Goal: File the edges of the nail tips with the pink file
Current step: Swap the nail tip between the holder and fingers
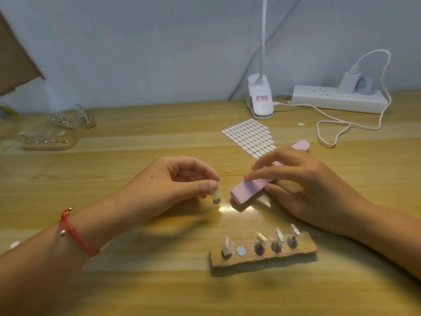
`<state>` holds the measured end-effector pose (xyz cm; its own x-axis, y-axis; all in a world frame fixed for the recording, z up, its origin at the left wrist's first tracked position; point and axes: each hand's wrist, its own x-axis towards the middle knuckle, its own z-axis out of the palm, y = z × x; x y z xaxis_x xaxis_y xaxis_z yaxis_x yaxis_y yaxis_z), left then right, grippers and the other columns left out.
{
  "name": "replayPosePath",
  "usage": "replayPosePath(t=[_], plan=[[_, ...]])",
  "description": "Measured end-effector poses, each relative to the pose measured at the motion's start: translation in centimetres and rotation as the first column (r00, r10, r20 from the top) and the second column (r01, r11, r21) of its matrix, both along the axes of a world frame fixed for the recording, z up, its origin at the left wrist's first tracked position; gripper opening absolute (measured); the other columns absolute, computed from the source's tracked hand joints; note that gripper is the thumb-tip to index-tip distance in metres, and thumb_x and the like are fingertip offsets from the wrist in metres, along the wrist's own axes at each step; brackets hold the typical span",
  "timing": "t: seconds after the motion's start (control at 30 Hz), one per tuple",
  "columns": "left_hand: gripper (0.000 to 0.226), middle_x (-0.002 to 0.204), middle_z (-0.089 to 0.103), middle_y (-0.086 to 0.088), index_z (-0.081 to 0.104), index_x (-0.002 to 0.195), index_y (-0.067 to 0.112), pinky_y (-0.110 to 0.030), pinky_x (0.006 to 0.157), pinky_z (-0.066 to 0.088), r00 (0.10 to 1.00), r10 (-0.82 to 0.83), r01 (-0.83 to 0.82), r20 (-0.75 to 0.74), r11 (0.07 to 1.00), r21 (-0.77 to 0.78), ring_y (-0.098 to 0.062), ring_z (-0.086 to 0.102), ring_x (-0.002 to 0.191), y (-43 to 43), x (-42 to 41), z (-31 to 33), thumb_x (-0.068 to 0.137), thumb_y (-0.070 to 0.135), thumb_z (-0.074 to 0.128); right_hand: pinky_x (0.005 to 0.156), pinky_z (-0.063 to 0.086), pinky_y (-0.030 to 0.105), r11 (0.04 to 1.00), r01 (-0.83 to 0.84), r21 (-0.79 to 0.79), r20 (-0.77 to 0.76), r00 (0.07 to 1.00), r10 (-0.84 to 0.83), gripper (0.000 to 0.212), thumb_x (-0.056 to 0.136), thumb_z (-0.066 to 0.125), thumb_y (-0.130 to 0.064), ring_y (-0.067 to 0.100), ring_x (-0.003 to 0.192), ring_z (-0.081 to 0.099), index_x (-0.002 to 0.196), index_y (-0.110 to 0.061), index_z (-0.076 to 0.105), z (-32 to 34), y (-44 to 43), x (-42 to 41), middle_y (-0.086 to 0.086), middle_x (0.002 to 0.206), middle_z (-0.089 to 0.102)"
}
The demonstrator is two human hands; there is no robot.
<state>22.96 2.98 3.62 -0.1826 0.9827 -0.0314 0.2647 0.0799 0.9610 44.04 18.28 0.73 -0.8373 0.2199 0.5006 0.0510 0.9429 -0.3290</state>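
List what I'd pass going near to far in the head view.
Brown wooden strip holding clear nail tips, pink block file, sheet of white oval stickers, white clip-on lamp base.

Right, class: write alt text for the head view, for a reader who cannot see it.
The left hand pinches a nail tip beside the pink file, which the right hand holds, over a wooden table. A holder with four more tips lies nearer the camera.

No text can be read: the label on the clip lamp's base [261, 98] (dark print, orange band) is too blurred.
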Motion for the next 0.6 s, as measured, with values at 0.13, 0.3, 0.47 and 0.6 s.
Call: replayPosePath(t=[0.13, 0.3, 0.47, 0.6], plan=[[0.022, 0.080, 0.075, -0.001, 0.076, 0.082, 0.028, -0.010, 0.058, 0.048, 1.000, 0.014, -0.014, 0.021, 1.000, -0.003, -0.003, 0.065, 0.067, 0.00, 0.09, -0.01, 0.062, 0.035, 0.077, 0.085, 0.049, 0.041, 1.000, 0.005, -0.001, 0.010, 1.000, -0.005, 0.034, 0.081, 0.073, 0.001, 0.022, 0.101, 0.061, 0.108, -0.020, 0.075, -0.01, 0.02, -0.03, 0.001, 0.107, 0.066], [0.018, 0.080, 0.075, -0.003, 0.077, 0.082, 0.028, -0.011, 0.058, 0.049, 0.999, 0.029, -0.028, 0.034, 1.000, -0.010, -0.004, 0.066, 0.068, 0.06, 0.22, -0.13, 0.064, 0.031, 0.076, 0.085, 0.050, 0.043, 1.000, 0.004, -0.002, 0.009, 1.000, -0.004, 0.035, 0.081, 0.073, 0.001, 0.022, 0.101, 0.061, 0.109, -0.020, 0.075, -0.04, 0.05, 0.04, 0.001, 0.107, 0.066], [0.017, 0.078, 0.075, -0.001, 0.076, 0.082, 0.029, -0.010, 0.057, 0.047, 0.999, 0.029, -0.029, 0.024, 1.000, -0.008, -0.003, 0.065, 0.066, 0.04, 0.33, -0.09, 0.066, 0.030, 0.074, 0.085, 0.050, 0.045, 1.000, 0.003, -0.015, 0.027, 1.000, -0.003, 0.035, 0.082, 0.073, -0.001, 0.021, 0.102, 0.061, 0.110, -0.021, 0.075, -0.01, 0.07, 0.02, 0.000, 0.109, 0.066], [0.014, 0.076, 0.074, 0.001, 0.076, 0.082, 0.027, -0.010, 0.056, 0.046, 0.999, 0.034, -0.034, 0.021, 0.999, -0.009, -0.002, 0.063, 0.064, 0.10, 0.37, -0.16, 0.068, 0.029, 0.073, 0.085, 0.051, 0.044, 1.000, -0.001, -0.015, 0.034, 0.999, 0.002, 0.034, 0.083, 0.072, -0.001, 0.020, 0.102, 0.061, 0.110, -0.021, 0.074, -0.02, 0.10, 0.01, 0.000, 0.109, 0.066]])
